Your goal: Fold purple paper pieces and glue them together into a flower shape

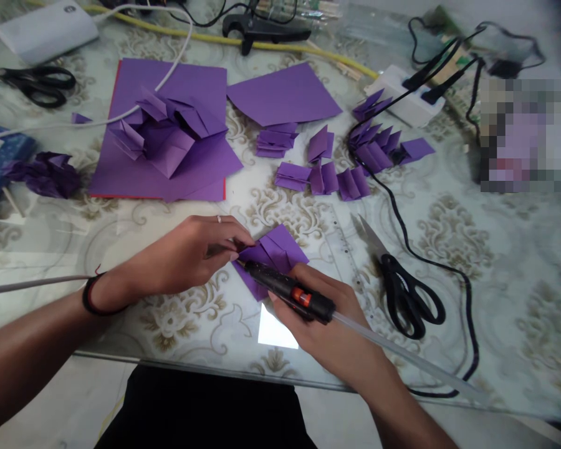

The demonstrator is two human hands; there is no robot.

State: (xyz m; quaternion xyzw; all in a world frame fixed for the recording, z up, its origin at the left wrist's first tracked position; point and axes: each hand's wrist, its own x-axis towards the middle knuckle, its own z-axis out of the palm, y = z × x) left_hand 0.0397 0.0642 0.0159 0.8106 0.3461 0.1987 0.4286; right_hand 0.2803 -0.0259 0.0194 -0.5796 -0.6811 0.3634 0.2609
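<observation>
My right hand (327, 312) is closed round a black hot glue gun (280, 284), a long clear glue stick (402, 352) sticking out of its back end. The gun's nozzle points left, at the left corner of a folded purple paper piece (278, 249) lying on the table. My left hand (210, 246) pinches that same corner between thumb and fingers, close to the nozzle. Whether the nozzle touches the paper I cannot tell. Several small folded purple pieces (292, 176) lie beyond, along with a joined purple paper form (168, 143) on a stack of purple sheets (206, 78).
Black-handled scissors (409, 293) lie right of my right hand, beside a clear ruler (346, 249). A black cord (397, 212) loops round them from a white power strip (406, 100). Crumpled purple paper (47, 174), other scissors (42, 84) and a white power bank (47, 31) are at left.
</observation>
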